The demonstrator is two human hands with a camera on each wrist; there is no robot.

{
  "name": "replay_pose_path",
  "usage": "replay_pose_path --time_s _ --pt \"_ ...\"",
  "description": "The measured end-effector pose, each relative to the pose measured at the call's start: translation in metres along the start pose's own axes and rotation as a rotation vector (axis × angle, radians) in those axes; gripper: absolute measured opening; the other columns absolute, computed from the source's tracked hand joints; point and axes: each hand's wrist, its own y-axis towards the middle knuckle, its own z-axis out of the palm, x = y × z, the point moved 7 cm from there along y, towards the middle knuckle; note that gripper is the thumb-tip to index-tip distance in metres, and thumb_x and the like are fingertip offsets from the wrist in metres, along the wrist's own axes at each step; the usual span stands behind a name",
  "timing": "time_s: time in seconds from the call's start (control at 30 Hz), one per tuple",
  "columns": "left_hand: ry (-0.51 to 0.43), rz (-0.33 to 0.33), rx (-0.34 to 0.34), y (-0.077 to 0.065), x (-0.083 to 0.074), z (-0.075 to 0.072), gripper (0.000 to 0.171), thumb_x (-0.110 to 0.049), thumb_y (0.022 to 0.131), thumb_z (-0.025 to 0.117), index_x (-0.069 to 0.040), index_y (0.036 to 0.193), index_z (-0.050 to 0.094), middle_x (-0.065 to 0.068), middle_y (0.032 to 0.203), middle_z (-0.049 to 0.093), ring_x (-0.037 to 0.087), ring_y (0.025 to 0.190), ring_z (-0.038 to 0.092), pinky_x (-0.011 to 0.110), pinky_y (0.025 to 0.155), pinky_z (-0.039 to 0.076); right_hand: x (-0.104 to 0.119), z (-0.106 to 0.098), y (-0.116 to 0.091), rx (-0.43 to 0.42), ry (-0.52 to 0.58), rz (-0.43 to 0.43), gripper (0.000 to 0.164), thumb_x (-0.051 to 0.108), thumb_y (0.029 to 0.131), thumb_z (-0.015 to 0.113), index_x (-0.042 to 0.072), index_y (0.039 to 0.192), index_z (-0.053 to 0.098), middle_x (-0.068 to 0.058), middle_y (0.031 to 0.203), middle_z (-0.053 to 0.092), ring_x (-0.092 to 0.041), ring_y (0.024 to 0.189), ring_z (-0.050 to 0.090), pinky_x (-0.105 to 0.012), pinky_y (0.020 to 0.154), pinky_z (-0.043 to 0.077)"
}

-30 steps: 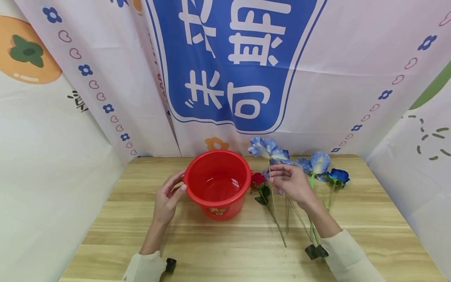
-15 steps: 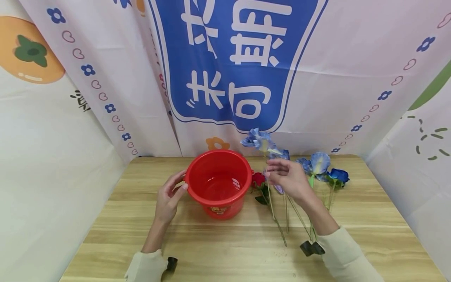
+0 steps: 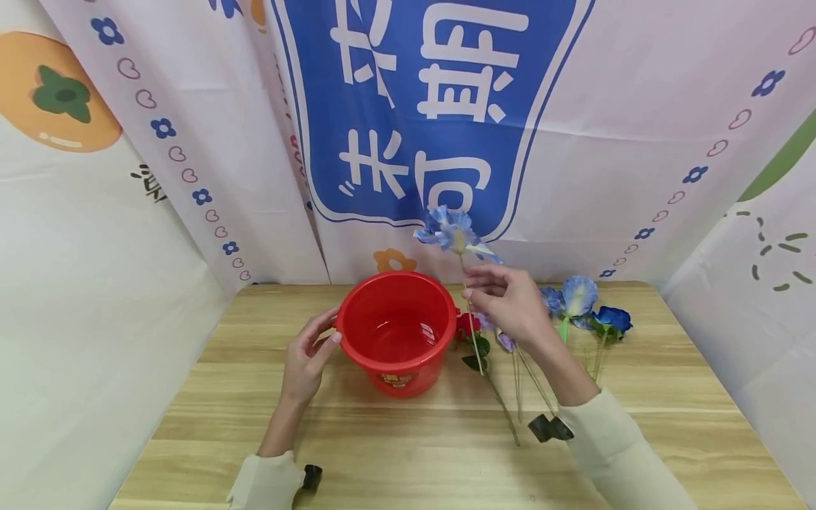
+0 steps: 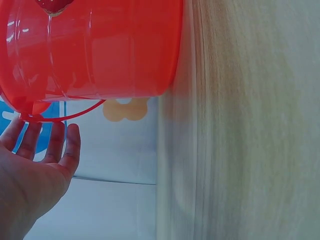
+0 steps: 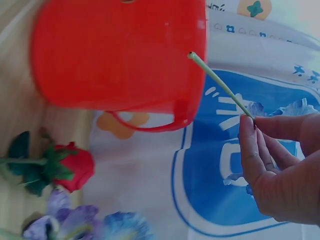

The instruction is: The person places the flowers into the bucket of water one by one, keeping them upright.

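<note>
My right hand pinches the thin stem of a blue artificial iris between thumb and fingers, its bloom raised in front of the backdrop. In the right wrist view the stem's bare lower end slants toward the bucket wall, outside it. A red plastic bucket stands upright on the table, nothing inside it. My left hand rests against the bucket's left rim with fingers fairly straight. The left wrist view has those fingertips at the bucket's handle; the thumb is hidden there.
Right of the bucket lie a red rose, a purple flower, a blue iris and a blue rose, stems toward the front. Behind the wooden table hangs a printed cloth backdrop.
My right hand has lifted the blue iris and carried it left, toward the bucket; its stem is now up off the table. My left hand stays at the bucket's rim.
</note>
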Motion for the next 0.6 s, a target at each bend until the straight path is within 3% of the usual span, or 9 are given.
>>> replay_pose_path --time_s 0.23,0.6 --pt "-0.004 0.011 0.011 0.0 0.0 0.001 0.044 -0.001 0.104 0.063 0.002 0.148 0.06 0.024 0.146 0.061 0.01 0.125 0.063 0.017 0.1 0.058 0.026 0.01 0.013 0.005 0.046 -0.061 0.039 0.002 0.097 0.076 0.003 0.136 0.071 -0.024 0.12 0.074 -0.025 0.098 0.077 -0.032 0.08 0.068" --pt "0.001 0.006 0.004 0.0 0.0 0.001 0.044 -0.002 0.104 0.063 0.001 0.148 0.061 0.022 0.147 0.062 0.011 0.126 0.063 0.017 0.099 0.059 0.044 0.028 0.029 -0.004 0.08 -0.125 0.039 0.005 0.097 0.077 0.003 0.135 0.072 -0.02 0.119 0.075 -0.036 0.103 0.076 -0.03 0.079 0.068"
